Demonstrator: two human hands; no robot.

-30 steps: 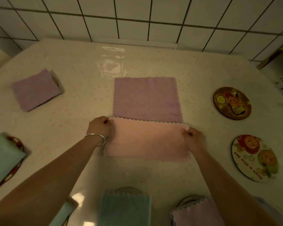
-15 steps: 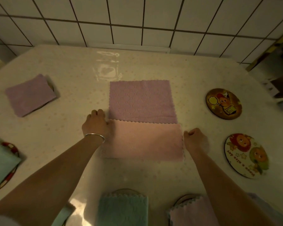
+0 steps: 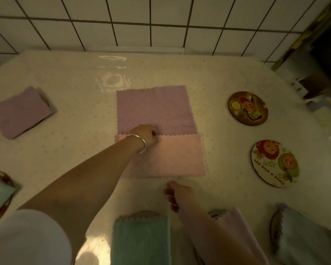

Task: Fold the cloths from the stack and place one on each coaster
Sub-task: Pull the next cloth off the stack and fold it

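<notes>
Now the pink cloth lies folded in half, mid-table.
It covers the near half of the purple cloth; the left hand pinches its far edge, the right hand hovers just near of it, fingers loosely curled, holding nothing; two bare coasters wait right.

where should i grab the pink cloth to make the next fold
Take the pink cloth by its short scalloped right edge, coming in from the right with the right hand, which hovers open just below it. The cloth lies flat as a wide half-folded strip, so bringing that free end across to the left would likely square it. The left hand already grips the top-left edge and can anchor it.
</notes>
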